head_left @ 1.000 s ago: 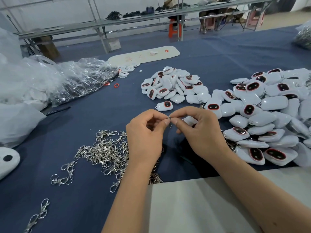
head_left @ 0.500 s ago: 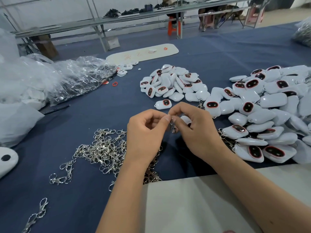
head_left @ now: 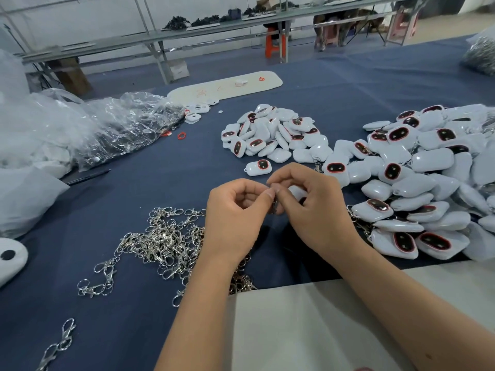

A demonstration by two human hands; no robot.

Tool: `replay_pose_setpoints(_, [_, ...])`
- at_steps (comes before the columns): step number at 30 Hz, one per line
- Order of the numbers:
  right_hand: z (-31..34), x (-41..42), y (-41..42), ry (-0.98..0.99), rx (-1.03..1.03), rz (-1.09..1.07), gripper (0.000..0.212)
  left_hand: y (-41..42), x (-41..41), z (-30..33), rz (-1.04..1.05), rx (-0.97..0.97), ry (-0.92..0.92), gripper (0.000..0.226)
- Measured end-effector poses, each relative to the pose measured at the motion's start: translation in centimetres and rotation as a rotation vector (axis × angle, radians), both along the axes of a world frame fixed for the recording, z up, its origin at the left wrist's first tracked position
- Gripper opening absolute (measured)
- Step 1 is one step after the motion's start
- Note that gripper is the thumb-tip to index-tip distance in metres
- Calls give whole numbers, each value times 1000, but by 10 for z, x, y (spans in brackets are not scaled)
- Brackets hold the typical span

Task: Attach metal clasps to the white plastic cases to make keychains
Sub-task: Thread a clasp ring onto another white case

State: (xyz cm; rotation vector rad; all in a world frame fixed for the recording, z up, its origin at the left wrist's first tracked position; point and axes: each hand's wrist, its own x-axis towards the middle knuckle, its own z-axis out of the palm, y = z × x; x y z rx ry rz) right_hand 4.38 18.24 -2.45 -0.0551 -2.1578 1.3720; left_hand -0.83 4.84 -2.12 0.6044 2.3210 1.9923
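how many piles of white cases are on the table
2. A smaller pile sits at the centre, beyond the hands; a bigger pile spreads along the right side. One loose case lies between them and the hands. Others may be hidden in the bags at left.

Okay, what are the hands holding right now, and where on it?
The left hand and right hand pinch a metal clasp at its top between fingertips; a white case sits behind the right hand's fingers, its hold unclear.
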Motion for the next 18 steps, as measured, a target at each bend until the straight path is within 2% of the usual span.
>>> replay_pose_setpoints(12, [-2, 0, 0, 47, -31, 26, 17, 0, 2, 3, 28, -38, 26, 10])
replay_pose_setpoints(18, [-1, -3, 6, -92, -85, 123, 19, 0, 5, 2, 40, -43, 67, 12])
